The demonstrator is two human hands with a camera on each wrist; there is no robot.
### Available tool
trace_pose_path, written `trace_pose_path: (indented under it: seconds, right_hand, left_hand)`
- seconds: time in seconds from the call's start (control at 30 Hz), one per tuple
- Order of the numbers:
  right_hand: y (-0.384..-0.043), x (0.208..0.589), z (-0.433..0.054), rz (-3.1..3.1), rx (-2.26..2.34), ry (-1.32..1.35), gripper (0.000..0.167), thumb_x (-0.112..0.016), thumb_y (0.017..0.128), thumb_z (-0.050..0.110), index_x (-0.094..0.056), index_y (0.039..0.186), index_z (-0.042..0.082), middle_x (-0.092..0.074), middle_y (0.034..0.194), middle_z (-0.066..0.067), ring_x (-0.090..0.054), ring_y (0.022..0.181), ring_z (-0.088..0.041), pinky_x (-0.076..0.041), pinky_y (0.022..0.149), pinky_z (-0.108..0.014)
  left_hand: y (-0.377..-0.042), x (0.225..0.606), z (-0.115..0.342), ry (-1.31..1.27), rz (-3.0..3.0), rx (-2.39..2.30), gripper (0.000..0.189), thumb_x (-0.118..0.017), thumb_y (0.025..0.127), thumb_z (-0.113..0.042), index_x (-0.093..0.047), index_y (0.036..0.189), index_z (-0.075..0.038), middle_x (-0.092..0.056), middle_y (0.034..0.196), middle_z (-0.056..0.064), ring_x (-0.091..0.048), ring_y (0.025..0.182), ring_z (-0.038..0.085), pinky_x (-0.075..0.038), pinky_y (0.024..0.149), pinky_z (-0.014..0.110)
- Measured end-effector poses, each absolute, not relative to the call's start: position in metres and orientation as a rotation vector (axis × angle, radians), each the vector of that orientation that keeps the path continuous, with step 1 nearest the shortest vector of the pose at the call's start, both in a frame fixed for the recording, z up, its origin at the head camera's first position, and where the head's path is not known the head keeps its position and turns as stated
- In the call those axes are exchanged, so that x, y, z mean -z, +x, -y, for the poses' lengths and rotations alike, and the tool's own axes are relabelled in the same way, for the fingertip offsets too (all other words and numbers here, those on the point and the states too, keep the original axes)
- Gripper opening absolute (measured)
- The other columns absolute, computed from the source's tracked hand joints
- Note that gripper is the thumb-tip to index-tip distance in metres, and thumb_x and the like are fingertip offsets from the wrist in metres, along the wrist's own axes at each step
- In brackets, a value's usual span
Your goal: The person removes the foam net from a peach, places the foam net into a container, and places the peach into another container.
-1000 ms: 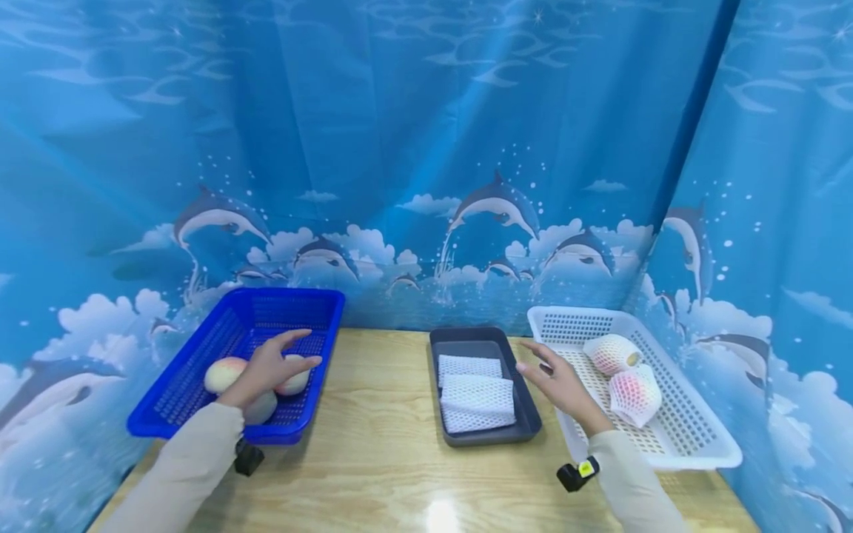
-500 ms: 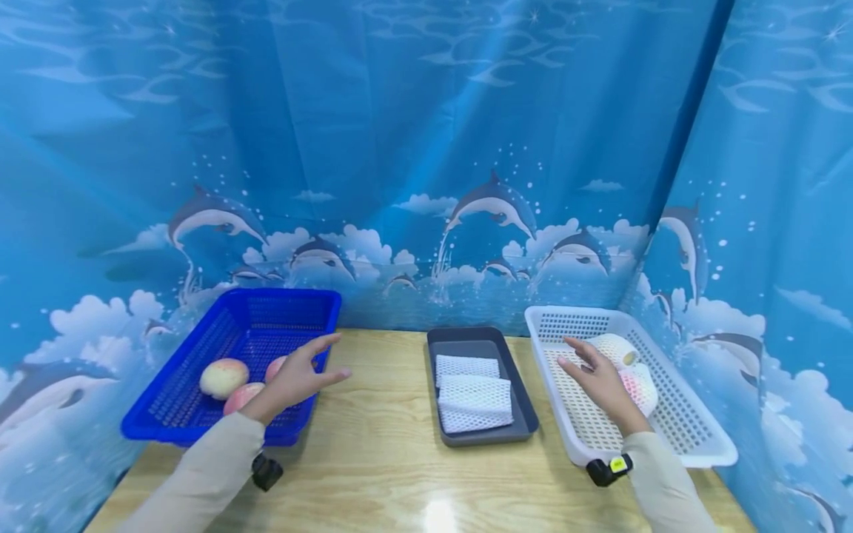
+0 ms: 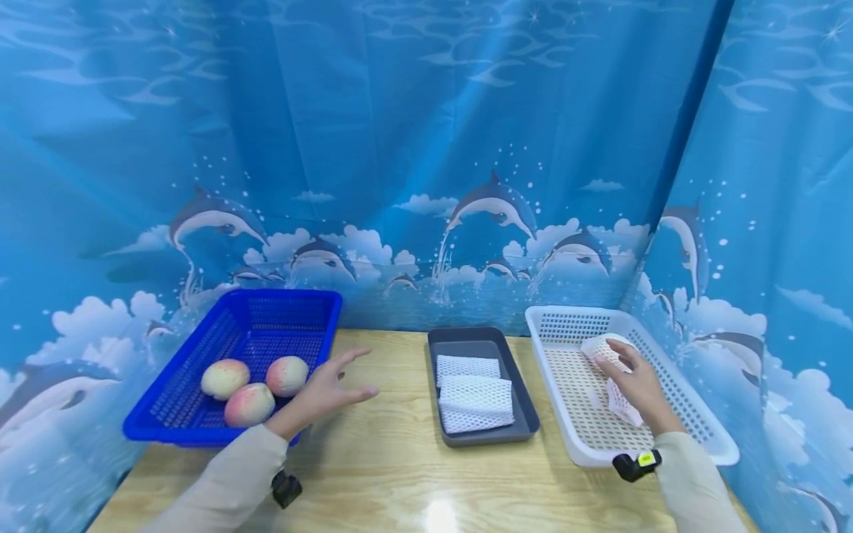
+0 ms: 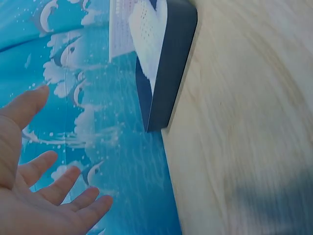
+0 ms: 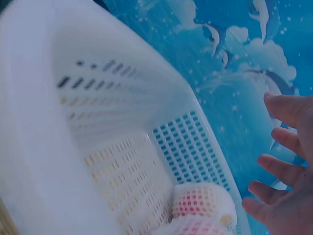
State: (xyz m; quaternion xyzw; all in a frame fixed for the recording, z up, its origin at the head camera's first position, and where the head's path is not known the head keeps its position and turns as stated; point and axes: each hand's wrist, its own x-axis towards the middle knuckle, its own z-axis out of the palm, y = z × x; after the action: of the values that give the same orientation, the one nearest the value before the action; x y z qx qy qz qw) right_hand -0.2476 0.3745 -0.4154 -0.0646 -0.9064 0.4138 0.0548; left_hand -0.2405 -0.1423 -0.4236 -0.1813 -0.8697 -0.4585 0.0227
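My left hand is held over the right rim of the blue basket, fingers spread, with nothing in its grasp. Three bare peaches, a pale one, a pinker one and another, lie in that basket. Over the white basket hovers my right hand, its fingers apart and holding nothing. Partly behind it in the head view are two peaches in white foam nets; the right wrist view shows one netted peach and part of the other, apart from the fingers.
Between the baskets stands a dark grey tray with folded white foam nets in it. All rest on a light wooden table. A blue dolphin-print curtain hangs right behind and at the sides.
My left hand has moved right from above the peaches, leaving all three in view. My right hand has moved right from beside the tray to above the netted peaches. Both stay unfilled.
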Motion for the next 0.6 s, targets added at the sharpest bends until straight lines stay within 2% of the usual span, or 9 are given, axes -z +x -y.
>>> trace_pose_path:
  seconds: [0.2, 0.43, 0.6]
  right_hand:
    - [-0.25, 0.425, -0.399, 2.715, -1.264, -0.307, 0.083, -0.05, 0.094, 0.054, -0.021, 0.15, 0.0, -0.016, 0.154, -0.03, -0.016, 0.137, -0.053, -0.023, 0.106, -0.07]
    - [-0.251, 0.434, -0.42, 2.654, -1.404, -0.47, 0.085, -0.051, 0.093, 0.054, -0.016, 0.152, 0.002, -0.009, 0.156, -0.028, -0.01, 0.14, -0.051, -0.023, 0.108, -0.068]
    - [-0.255, 0.435, -0.425, 2.64, -1.498, -0.581, 0.09, -0.054, 0.092, 0.053, -0.011, 0.152, 0.003, 0.0, 0.157, -0.027, -0.002, 0.141, -0.05, -0.016, 0.111, -0.067]
  left_hand:
    - [-0.232, 0.433, 0.13, -0.589, 2.643, 1.481, 0.071, -0.08, 0.078, -0.02, -0.048, 0.138, -0.002, -0.045, 0.141, 0.025, -0.039, 0.131, 0.043, -0.039, 0.104, 0.059]
    - [-0.222, 0.449, 0.121, -0.571, 2.655, 1.458, 0.074, -0.081, 0.076, -0.027, -0.048, 0.139, -0.005, -0.047, 0.141, 0.02, -0.043, 0.129, 0.041, -0.041, 0.103, 0.057]
    - [-0.216, 0.459, 0.121, -0.561, 2.631, 1.411, 0.075, -0.083, 0.074, -0.028, -0.05, 0.137, -0.007, -0.049, 0.14, 0.018, -0.044, 0.129, 0.039, -0.04, 0.104, 0.058]
